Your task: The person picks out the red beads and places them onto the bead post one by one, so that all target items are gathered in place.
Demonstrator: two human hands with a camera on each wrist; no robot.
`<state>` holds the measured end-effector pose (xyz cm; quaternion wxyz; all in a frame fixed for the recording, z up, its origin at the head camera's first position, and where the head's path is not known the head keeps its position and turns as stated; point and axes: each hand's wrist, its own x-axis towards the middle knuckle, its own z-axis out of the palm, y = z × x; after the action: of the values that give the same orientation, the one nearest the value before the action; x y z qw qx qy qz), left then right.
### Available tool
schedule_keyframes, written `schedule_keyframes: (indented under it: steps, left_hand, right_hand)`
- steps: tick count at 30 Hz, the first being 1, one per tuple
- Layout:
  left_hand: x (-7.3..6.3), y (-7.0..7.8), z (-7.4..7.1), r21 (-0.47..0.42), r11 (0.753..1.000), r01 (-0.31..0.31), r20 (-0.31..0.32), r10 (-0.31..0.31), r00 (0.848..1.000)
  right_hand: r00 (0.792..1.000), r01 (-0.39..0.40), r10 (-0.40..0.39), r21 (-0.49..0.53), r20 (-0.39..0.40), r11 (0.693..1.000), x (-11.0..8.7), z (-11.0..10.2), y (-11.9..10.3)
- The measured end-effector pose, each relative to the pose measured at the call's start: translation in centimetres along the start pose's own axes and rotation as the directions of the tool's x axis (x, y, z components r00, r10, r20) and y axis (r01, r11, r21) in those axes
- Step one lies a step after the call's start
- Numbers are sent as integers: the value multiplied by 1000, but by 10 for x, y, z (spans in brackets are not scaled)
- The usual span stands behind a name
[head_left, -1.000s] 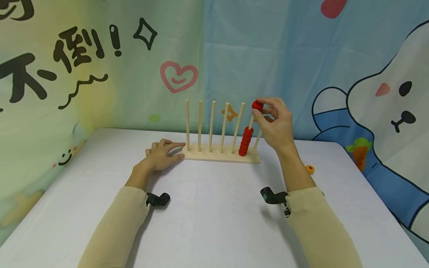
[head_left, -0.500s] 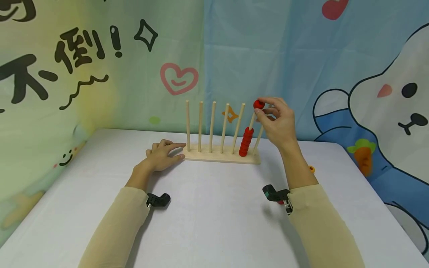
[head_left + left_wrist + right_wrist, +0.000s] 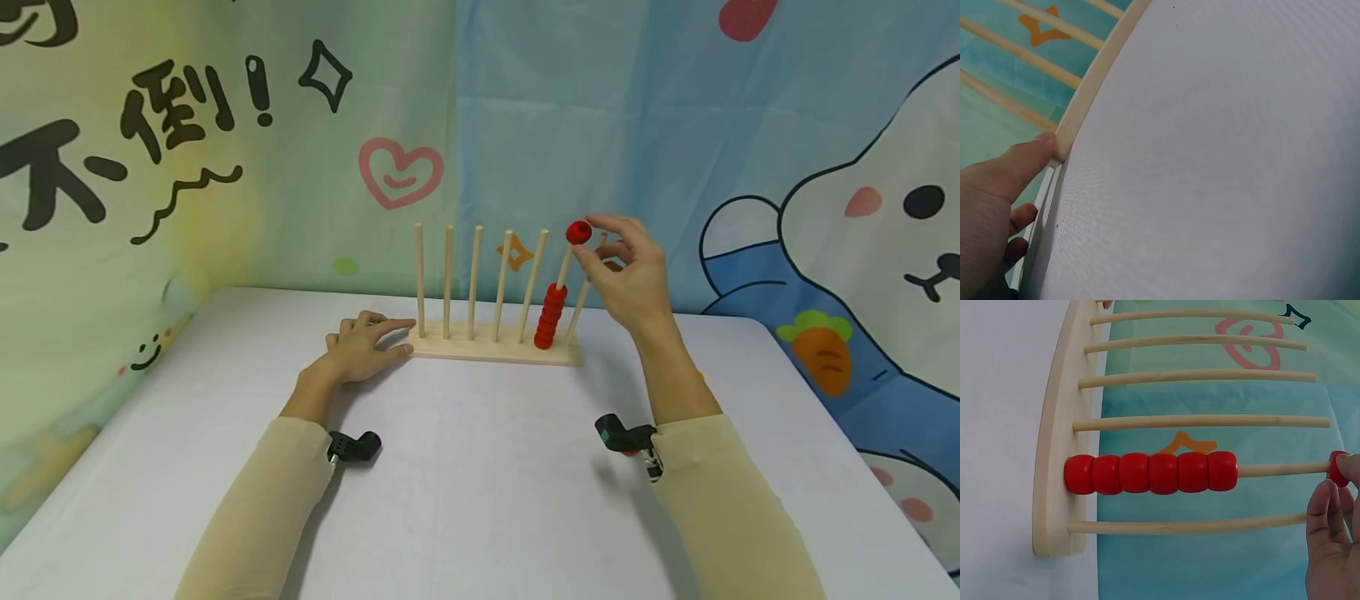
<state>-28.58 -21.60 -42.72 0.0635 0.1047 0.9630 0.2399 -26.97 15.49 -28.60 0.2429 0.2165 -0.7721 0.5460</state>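
Near the back of the table stands a wooden bead rack [image 3: 495, 353] with a row of upright pegs. Red beads [image 3: 551, 317] are stacked on its second peg from the right, filling the lower part. My right hand [image 3: 633, 271] pinches another red bead [image 3: 578, 232] between thumb and index finger, right at that peg's tip. In the right wrist view the held bead [image 3: 1338, 469] meets the end of the peg and is partly covered by the thumb. My left hand [image 3: 360, 346] rests its index fingertip and thumb [image 3: 1041, 142] against the rack's left end.
A sliver of an orange thing [image 3: 701, 377] shows behind the right forearm. Something red [image 3: 632, 453] peeks out below the right wrist camera [image 3: 622, 435]. Right behind the white table [image 3: 480, 500] hangs a printed cloth backdrop [image 3: 540, 125].
My right hand and wrist have shifted slightly right, the bead still pinched at the peg's tip. The forearm now covers most of the orange bead. My left hand stays in place.
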Motion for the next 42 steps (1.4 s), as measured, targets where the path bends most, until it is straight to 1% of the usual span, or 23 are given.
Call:
schedule_keyframes:
  steps: [4,11,15,20,23,26,31,36,42]
  left_hand:
    - [0,0,0,-1,1000,-2,-2,2,1000]
    - [0,-2,1,-6,1000,-7,0,7,1000]
    - [0,-1,1,-4,1000,-11,0,11,1000]
    - [-1,0,0,-9,1000,-12,7,12,1000]
    - [-2,1,-2,-16,1000,-8,5,8,1000]
    - [-3,1,-2,-22,1000,-5,7,5,1000]
    - [-2,2,-1,-14,1000,-4,12,4,1000]
    - [-1,1,-1,-19,1000,-14,5,14,1000]
    - [0,1,-2,-8,1000,-18,12,18,1000]
  right_hand:
    - [1000,1,-1,-1,9,1000,1,0,0]
    - [999,-28,28,-1,23,1000,0,0,-1]
    - [1000,-14,14,7,27,1000,-2,-2,0]
    - [999,21,-20,-23,36,1000,-7,-9,12]
    - [998,44,-42,-46,54,998,-10,-15,27]
    - [995,57,-50,-79,83,995,-15,-20,35]
    - [990,39,-17,-150,144,988,-27,-30,39]
    - [983,10,29,-209,182,978,-37,-42,40]
    - [963,-42,114,-281,245,959,-48,-57,38]
